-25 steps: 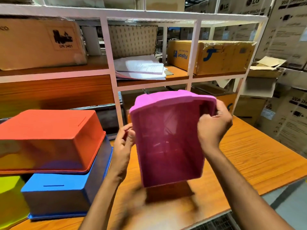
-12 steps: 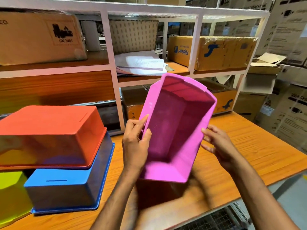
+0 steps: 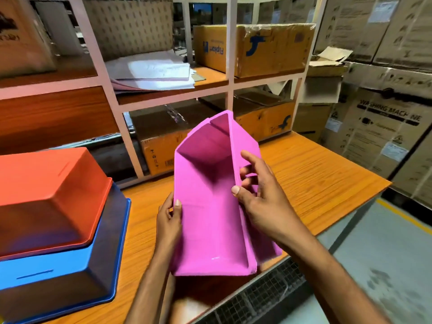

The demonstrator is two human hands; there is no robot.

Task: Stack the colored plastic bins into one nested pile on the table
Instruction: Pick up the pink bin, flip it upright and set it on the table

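I hold a pink plastic bin (image 3: 208, 213) above the orange wooden table (image 3: 311, 181), its open side turned up toward me. My left hand (image 3: 168, 220) grips its left wall with the thumb over the rim. My right hand (image 3: 259, 197) holds the right wall, thumb inside and fingers outside. At the left an orange bin (image 3: 49, 197) lies upside down on top of an upside-down blue bin (image 3: 70, 277). The blue bin rests on the table.
A white-framed shelf (image 3: 230, 66) stands behind the table with cardboard boxes (image 3: 254, 49) and a stack of papers (image 3: 154, 73). Large cartons (image 3: 383, 127) are stacked at the right. The table's front edge runs close to me, with a metal grille (image 3: 261, 291) and grey floor below.
The pink bin has been turned from bottom toward me to opening up, and lowered closer to the table. Both hands regripped its side walls. The view shifted left, hiding the yellow bin.
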